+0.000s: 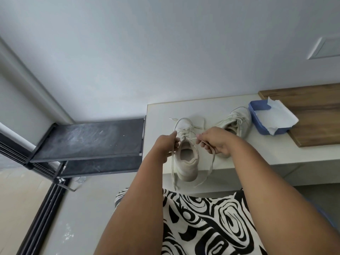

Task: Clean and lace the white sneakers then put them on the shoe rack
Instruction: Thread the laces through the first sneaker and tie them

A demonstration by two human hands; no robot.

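Note:
A white sneaker (187, 159) stands on the white table (257, 150), heel toward me, toe away. My left hand (166, 146) pinches the left end of its lace (173, 170) at the sneaker's left side. My right hand (216, 141) grips the right end of the lace, which hangs over the table's front edge. The second white sneaker (236, 122) lies tipped on its side behind my right hand. The black shoe rack (88, 140) stands left of the table, its top shelf bare and dusty.
A blue plastic tub (265, 126) with white paper in it sits at the table's right, against a wooden board (312, 115). A white cloth lies under the near sneaker's toe. A wall rises behind. My patterned skirt fills the bottom.

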